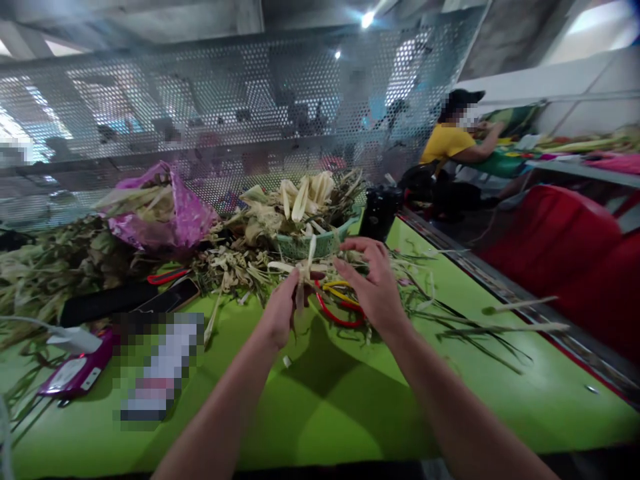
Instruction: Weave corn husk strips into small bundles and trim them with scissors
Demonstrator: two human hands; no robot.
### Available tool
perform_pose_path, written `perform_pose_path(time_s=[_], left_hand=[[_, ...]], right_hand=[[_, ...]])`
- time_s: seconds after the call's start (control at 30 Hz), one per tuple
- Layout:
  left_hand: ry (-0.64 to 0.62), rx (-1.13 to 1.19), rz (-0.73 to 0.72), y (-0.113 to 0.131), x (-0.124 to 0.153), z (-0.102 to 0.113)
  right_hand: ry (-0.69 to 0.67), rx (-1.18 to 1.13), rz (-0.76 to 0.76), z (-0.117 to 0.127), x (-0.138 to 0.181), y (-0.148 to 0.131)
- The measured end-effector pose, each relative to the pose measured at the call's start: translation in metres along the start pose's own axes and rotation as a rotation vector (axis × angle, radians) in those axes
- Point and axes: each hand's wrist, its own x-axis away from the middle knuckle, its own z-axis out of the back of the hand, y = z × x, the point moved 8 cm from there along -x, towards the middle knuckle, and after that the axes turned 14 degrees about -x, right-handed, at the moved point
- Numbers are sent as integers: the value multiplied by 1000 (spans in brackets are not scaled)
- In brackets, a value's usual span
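Note:
My left hand (286, 305) is closed around some pale, dry plant strips (311, 250), one sticking up and another pointing left. What they are exactly, I cannot make out. To its right, my right hand (371, 280) is raised with the fingers apart and holds nothing I can see. Red and yellow looped handles (340, 320), looking like those of cutting tools, lie on the green table (350, 427) between and beneath the hands. Just beyond them stands a green basket (313, 247) heaped with cream-coloured husk-like pieces (300, 200) and dry stalks.
A pink plastic bag (190, 210) of plant matter stands at the back left. Phones (173, 297) and a purple power bank (80, 367) lie left. Long stalks (505, 329) lie at right, near a black container (380, 213). A person in yellow (447, 141) sits beyond.

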Motion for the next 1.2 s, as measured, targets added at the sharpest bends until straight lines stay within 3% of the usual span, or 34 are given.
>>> perform_pose_path(time_s=[0.13, 0.27, 0.47, 0.67, 0.83, 1.03, 1.2], left_hand=[[10, 248, 11, 0, -7, 9], [-32, 319, -9, 5, -7, 5], [34, 325, 20, 6, -3, 11], [2, 367, -16, 7, -6, 11], [-42, 369, -58, 11, -5, 5], [-89, 268, -92, 15, -4, 4], [33, 180, -114, 16, -5, 17]], right_hand=[[-276, -171, -277, -30, 11, 24], [-356, -251, -353, -43, 16, 34], [-251, -47, -216, -30, 10, 32], [-117, 111, 95, -19, 9, -4], [-364, 149, 46, -47, 19, -4], [-410, 93, 1, -53, 21, 6], [-492, 78, 15, -55, 19, 3]])
